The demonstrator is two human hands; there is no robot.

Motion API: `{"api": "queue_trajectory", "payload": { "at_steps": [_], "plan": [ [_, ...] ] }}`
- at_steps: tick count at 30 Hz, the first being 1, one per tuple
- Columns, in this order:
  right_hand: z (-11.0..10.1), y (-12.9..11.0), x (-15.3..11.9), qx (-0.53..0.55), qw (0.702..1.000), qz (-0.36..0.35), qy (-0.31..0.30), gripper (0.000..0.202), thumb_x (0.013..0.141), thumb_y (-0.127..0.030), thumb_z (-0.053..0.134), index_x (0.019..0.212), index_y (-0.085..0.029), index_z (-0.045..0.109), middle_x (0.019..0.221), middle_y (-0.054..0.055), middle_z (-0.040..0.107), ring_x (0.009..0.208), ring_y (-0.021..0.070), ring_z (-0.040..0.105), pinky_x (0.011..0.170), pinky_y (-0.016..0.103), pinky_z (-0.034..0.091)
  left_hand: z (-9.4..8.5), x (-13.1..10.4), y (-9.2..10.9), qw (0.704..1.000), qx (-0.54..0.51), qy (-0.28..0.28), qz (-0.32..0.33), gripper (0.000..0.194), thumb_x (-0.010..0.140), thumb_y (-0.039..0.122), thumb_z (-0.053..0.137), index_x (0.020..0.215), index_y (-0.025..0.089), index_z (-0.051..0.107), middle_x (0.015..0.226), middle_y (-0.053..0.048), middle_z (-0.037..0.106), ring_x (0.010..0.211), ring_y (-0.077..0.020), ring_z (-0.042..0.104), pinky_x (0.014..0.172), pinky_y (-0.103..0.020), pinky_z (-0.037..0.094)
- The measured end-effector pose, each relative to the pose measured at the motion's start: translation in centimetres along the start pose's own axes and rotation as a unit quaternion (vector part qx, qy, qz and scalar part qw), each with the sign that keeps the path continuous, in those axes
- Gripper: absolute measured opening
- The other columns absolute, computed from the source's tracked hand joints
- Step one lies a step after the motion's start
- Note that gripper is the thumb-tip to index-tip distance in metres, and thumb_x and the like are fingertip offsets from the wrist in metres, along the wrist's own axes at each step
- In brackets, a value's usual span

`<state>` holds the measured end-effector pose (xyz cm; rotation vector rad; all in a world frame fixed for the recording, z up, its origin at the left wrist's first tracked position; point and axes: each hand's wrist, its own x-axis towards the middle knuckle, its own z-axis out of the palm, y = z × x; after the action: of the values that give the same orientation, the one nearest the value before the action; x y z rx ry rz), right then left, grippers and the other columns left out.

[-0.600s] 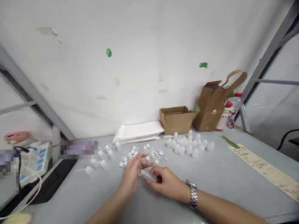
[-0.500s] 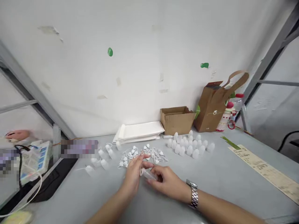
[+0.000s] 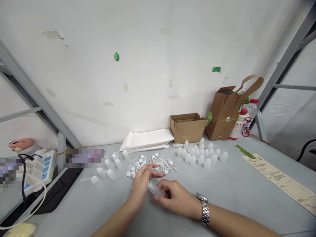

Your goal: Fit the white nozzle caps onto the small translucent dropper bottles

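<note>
in the head view, the small clear bottle (image 3: 157, 190) is held just above the grey table (image 3: 229, 187), tilted, its neck towards the left hand (image 3: 141, 187) and its base inside the right hand (image 3: 177, 199). it looks very light and probably empty, with thin, soft plastic that would give under a hard squeeze but hardly break; the smooth wall may slip or roll between fingertips. the best hold is likely low round the body — leaving the narrow neck free.

the right hand is closed on it that way, thumb on the near side and fingers curled over the far side, palm turned down, the forearm coming in from the lower right. the left hand stands on edge beside the neck, fingers stretched loosely towards the right — whether it grips anything cannot be told. beyond its fingertips lie white corded caps (image 3: 136, 167).
</note>
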<state>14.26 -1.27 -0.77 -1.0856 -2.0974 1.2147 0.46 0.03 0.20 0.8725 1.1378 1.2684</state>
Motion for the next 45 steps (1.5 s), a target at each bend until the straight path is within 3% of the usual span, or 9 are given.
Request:
{"api": "queue_trajectory", "payload": {
  "at_steps": [7, 12, 20, 24, 28, 35, 41, 45],
  "plan": [
    [0.2, -0.1, 0.3, 0.104, 0.994, 0.034, -0.001, 0.016, 0.08, -0.032, 0.054, 0.075, -0.018, 0.049, 0.051, -0.006, 0.048, 0.047, 0.0098, 0.045, 0.048, 0.02, 0.034, -0.4, 0.5, -0.4, 0.997, 0.053, 0.03, 0.055, 0.028, 0.067, 0.043, 0.066, 0.073, 0.016, 0.069, 0.063, -0.002, 0.064, 0.068, -0.0171, 0.059, 0.07, -0.027, 0.044],
    [0.5, 0.1, 0.4, 0.09, 0.995, 0.039, 0.023, 0.014, 0.08, -0.031, 0.054, 0.075, -0.018, 0.05, 0.052, -0.006, 0.048, 0.048, 0.0101, 0.047, 0.047, 0.02, 0.034, -0.8, 0.7, -0.9, 0.996, 0.053, 0.047, 0.058, 0.027, 0.065, 0.042, 0.068, 0.074, 0.017, 0.069, 0.055, 0.002, 0.057, 0.065, -0.0153, 0.055, 0.069, -0.026, 0.041],
    [0.4, 0.4, 0.8, 0.083, 0.991, 0.08, 0.071, 0.016, 0.081, -0.032, 0.052, 0.074, -0.018, 0.049, 0.049, -0.008, 0.043, 0.039, 0.0082, 0.039, 0.042, 0.021, 0.029, -0.2, 0.0, -0.4, 1.0, 0.011, 0.001, 0.022, 0.026, 0.063, 0.038, 0.072, 0.076, 0.016, 0.068, 0.062, -0.001, 0.064, 0.064, -0.0161, 0.06, 0.065, -0.027, 0.045],
    [0.2, 0.4, 0.8, 0.094, 0.989, 0.064, 0.097, 0.017, 0.082, -0.033, 0.052, 0.074, -0.018, 0.051, 0.05, -0.007, 0.044, 0.042, 0.0089, 0.04, 0.045, 0.022, 0.032, -0.2, 0.0, -0.3, 0.999, -0.029, -0.02, 0.016, 0.029, 0.062, 0.033, 0.074, 0.084, 0.016, 0.068, 0.082, -0.007, 0.073, 0.084, -0.0218, 0.066, 0.079, -0.031, 0.047],
    [0.0, 0.3, 0.8, 0.113, 0.987, 0.057, 0.104, 0.018, 0.083, -0.034, 0.052, 0.075, -0.018, 0.052, 0.05, -0.006, 0.047, 0.041, 0.0089, 0.04, 0.045, 0.022, 0.033, -0.2, 0.1, -0.4, 0.997, -0.062, -0.032, 0.018, 0.03, 0.063, 0.032, 0.074, 0.088, 0.016, 0.068, 0.096, -0.01, 0.072, 0.093, -0.0249, 0.065, 0.088, -0.036, 0.046],
    [-0.4, 0.3, 0.8, 0.123, 0.984, 0.049, 0.12, 0.019, 0.083, -0.037, 0.052, 0.084, -0.019, 0.056, 0.053, -0.006, 0.049, 0.04, 0.009, 0.042, 0.041, 0.022, 0.034, 0.0, 0.1, -0.2, 0.992, -0.104, -0.072, 0.029, 0.034, 0.079, 0.045, 0.055, 0.084, 0.015, 0.069, 0.097, -0.012, 0.072, 0.096, -0.0256, 0.064, 0.09, -0.038, 0.044],
    [-0.7, -0.1, 0.8, 0.115, 0.984, 0.047, 0.124, 0.019, 0.083, -0.036, 0.052, 0.084, -0.018, 0.056, 0.053, -0.006, 0.05, 0.04, 0.0088, 0.042, 0.041, 0.021, 0.033, -0.2, -0.1, -0.1, 0.995, -0.045, -0.079, 0.043, 0.023, 0.07, 0.03, 0.068, 0.089, 0.016, 0.069, 0.1, -0.01, 0.071, 0.098, -0.0245, 0.063, 0.091, -0.035, 0.043],
    [-0.6, 0.1, 0.8, 0.107, 0.986, 0.045, 0.117, 0.017, 0.083, -0.034, 0.051, 0.084, -0.017, 0.056, 0.052, -0.005, 0.05, 0.041, 0.0094, 0.043, 0.042, 0.022, 0.034, -0.3, 0.2, -0.1, 0.997, -0.035, -0.052, 0.032, 0.024, 0.066, 0.031, 0.071, 0.085, 0.016, 0.069, 0.094, -0.01, 0.073, 0.091, -0.0244, 0.065, 0.089, -0.037, 0.045]
  ]
}}
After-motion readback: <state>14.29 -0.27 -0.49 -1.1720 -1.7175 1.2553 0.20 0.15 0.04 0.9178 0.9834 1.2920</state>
